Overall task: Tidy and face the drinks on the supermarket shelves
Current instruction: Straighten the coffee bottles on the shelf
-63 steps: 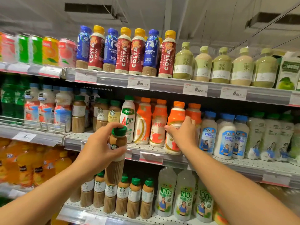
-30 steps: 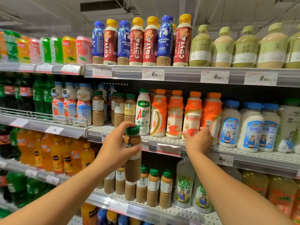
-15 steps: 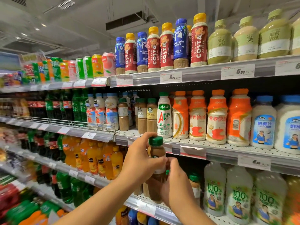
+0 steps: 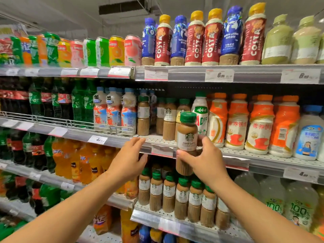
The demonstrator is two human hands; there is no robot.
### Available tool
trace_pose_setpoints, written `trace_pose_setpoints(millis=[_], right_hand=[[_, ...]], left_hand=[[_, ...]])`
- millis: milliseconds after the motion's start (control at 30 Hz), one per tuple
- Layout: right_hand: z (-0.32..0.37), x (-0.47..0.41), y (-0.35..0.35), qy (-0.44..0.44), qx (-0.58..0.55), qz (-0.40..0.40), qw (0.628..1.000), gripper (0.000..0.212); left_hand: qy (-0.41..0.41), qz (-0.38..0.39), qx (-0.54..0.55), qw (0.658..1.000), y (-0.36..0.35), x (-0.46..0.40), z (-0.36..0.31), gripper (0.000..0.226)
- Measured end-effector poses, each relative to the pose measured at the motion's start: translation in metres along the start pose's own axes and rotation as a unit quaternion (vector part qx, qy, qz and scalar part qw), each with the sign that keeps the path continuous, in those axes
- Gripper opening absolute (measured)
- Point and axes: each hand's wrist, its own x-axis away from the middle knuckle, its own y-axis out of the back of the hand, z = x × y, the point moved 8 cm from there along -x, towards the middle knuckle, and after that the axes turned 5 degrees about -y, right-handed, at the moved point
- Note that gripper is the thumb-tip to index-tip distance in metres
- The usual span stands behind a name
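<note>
R hand [image 4: 201, 161] gripped a Starbucks bottle [image 4: 187, 137] round its lower half, held upright in front of the mid shelf [image 4: 175, 149] edge, logo facing out, green cap up. L hand [image 4: 128, 159] was free, fingers loosely spread, holding nothing, near the shelf lip just left of the bottle.

Risks, as judged: one-hand grip low on a tall bottle, so it could tip or slip. Pushing it in could knock the Starbucks row [image 4: 169, 120] behind, or the AD bottle [image 4: 200, 113] beside it.

Readable: "CAFFE LATTE" w/ Starbucks logo on the held bottle; "COSTA COFFEE" [image 4: 212, 39] and "luckin coffee" [image 4: 231, 34] up top; "100%" [image 4: 298, 210] lower R. Price tags [image 4: 219, 75] too blurry.
</note>
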Motion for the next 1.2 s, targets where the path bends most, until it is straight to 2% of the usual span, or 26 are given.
trace_pose_setpoints(millis=[133, 333, 567, 733, 867, 1133, 1200], right_hand=[[0.027, -0.030, -0.035, -0.011, 0.022, -0.023, 0.999, 0.051], [0.052, -0.070, -0.082, -0.044, 0.028, -0.068, 0.996, 0.046], [0.051, -0.096, -0.122, -0.071, 0.080, -0.095, 0.990, 0.050], [0.045, -0.105, -0.139, -0.091, 0.099, -0.117, 0.984, 0.049], [0.039, -0.105, -0.146, -0.108, 0.097, -0.149, 0.978, 0.049], [0.027, -0.102, -0.158, -0.139, 0.098, -0.153, 0.974, 0.077], [0.021, -0.098, -0.159, -0.145, 0.109, -0.150, 0.972, 0.075]], left_hand=[[-0.057, 0.009, -0.110, 0.992, -0.007, -0.031, 0.059, 0.070], [-0.070, 0.024, -0.104, 0.992, -0.019, -0.065, 0.107, 0.085], [-0.093, -0.046, -0.160, 0.982, -0.018, -0.076, 0.108, 0.097], [-0.115, -0.046, -0.181, 0.976, -0.022, -0.078, 0.107, 0.094], [-0.100, -0.041, -0.159, 0.981, -0.025, -0.081, 0.108, 0.095], [-0.099, -0.042, -0.166, 0.980, -0.027, -0.080, 0.110, 0.093], [-0.102, -0.047, -0.171, 0.979, -0.026, -0.079, 0.110, 0.093]])
